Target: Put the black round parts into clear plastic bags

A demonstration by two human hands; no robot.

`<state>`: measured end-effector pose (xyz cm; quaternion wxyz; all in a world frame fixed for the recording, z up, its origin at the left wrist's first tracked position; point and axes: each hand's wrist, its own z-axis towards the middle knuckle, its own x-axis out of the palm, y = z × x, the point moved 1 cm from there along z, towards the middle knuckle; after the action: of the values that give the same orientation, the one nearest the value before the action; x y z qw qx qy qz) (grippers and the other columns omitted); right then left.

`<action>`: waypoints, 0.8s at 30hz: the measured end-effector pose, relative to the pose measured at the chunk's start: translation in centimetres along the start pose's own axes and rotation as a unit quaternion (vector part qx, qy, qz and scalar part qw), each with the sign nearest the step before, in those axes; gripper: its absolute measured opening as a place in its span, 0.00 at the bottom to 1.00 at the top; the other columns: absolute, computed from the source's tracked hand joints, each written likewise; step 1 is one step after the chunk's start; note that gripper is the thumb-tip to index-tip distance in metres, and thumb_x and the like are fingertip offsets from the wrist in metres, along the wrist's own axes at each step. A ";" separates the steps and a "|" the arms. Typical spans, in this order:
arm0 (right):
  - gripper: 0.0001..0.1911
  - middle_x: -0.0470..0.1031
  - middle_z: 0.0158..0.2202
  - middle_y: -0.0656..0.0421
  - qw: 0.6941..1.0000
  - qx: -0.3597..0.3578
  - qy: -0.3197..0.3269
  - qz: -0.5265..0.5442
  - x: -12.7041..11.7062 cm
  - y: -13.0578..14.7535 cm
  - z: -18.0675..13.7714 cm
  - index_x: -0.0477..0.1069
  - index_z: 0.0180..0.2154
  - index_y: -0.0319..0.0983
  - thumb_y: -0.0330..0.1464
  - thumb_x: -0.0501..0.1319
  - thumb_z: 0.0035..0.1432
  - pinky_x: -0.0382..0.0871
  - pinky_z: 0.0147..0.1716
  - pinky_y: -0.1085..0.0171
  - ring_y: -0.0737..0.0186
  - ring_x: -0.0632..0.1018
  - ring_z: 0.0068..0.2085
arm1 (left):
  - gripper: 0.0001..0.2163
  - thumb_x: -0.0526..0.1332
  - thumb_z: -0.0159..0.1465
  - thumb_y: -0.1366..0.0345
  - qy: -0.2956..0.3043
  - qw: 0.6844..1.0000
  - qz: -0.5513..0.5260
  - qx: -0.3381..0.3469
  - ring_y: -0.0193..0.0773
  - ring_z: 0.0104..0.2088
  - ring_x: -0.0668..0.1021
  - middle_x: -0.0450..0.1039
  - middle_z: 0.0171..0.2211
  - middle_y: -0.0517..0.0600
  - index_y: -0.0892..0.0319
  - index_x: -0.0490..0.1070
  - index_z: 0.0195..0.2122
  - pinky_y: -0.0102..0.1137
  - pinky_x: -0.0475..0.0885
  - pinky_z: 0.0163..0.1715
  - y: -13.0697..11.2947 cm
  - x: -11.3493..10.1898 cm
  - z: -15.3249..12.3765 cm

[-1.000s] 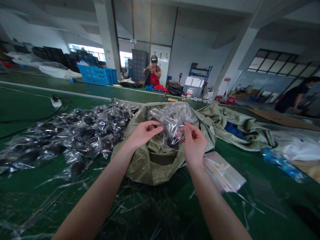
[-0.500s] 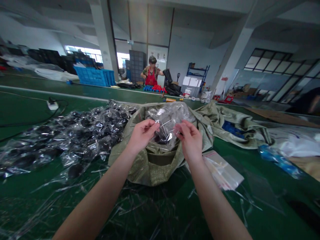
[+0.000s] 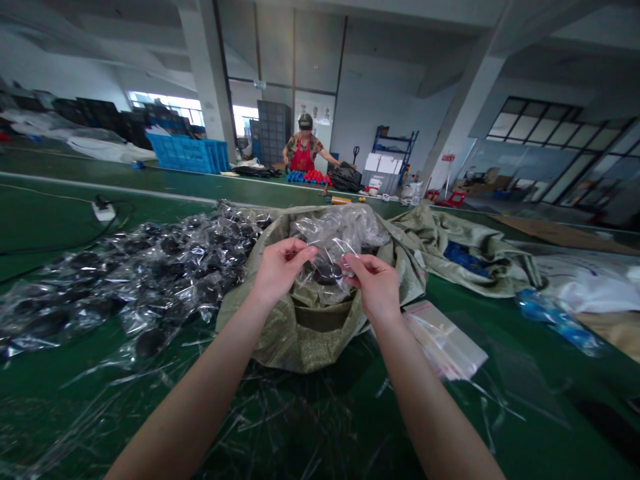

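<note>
Above the mouth of an olive woven sack [image 3: 305,347], my left hand [image 3: 278,270] pinches the left edge of a clear plastic bag [image 3: 327,272] between thumb and fingers. My right hand [image 3: 376,283] is closed in a pinch on the bag's right side. A dark rounded item shows through the film; its kind I cannot make out. More crumpled clear plastic [image 3: 363,223] fills the sack behind it. To the left lies a heap of dark round items in clear bags [image 3: 195,260]. A stack of flat clear bags [image 3: 447,343] rests beside my right forearm.
The green table [image 3: 320,433] carries scattered plastic strips. A second woven sack [image 3: 480,260] with blue contents lies at right, near blue plastic wrap [image 3: 557,323]. A power strip [image 3: 103,211] sits at left. Across the table, a person in a red apron [image 3: 303,158] stands behind red and blue items.
My right hand has shifted slightly left and down, closer to my left hand, with the bag still between them. Across the table, the person has lowered a black bag.
</note>
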<state>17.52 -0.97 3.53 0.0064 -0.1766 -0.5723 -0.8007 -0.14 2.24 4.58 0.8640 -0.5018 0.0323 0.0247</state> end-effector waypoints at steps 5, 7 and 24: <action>0.17 0.81 0.29 0.58 0.999 -0.024 -0.034 -0.002 -0.1 0.4 0.0 0.77 0.29 0.38 0.45 0.71 0.43 0.75 0.26 0.67 0.60 0.81 0.32 | 0.16 0.62 0.59 0.52 0.031 0.999 0.029 -0.031 0.29 0.18 0.65 0.67 0.16 0.45 0.62 0.74 0.27 0.25 0.57 0.19 -0.5 -0.7 0.0; 0.17 0.81 0.29 0.58 0.998 -0.032 -0.048 0.004 -0.2 0.6 0.1 0.77 0.29 0.38 0.44 0.71 0.44 0.75 0.25 0.68 0.61 0.81 0.32 | 0.15 0.64 0.57 0.53 0.081 0.995 0.035 -0.041 0.31 0.22 0.70 0.74 0.22 0.48 0.62 0.76 0.28 0.26 0.63 0.23 -0.6 -0.9 -0.1; 0.16 0.80 0.28 0.59 0.997 -0.049 -0.064 0.018 -0.8 0.8 0.4 0.77 0.30 0.38 0.44 0.71 0.44 0.76 0.28 0.65 0.64 0.79 0.30 | 0.10 0.64 0.55 0.59 0.087 0.989 -0.044 -0.110 0.25 0.15 0.59 0.62 0.16 0.41 0.61 0.73 0.27 0.24 0.52 0.16 -0.2 1.1 -0.5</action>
<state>18.56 -0.99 4.14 -0.0242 -0.2380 -0.5286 -0.8145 0.96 1.71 4.39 0.7977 -0.5950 0.0826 -0.0536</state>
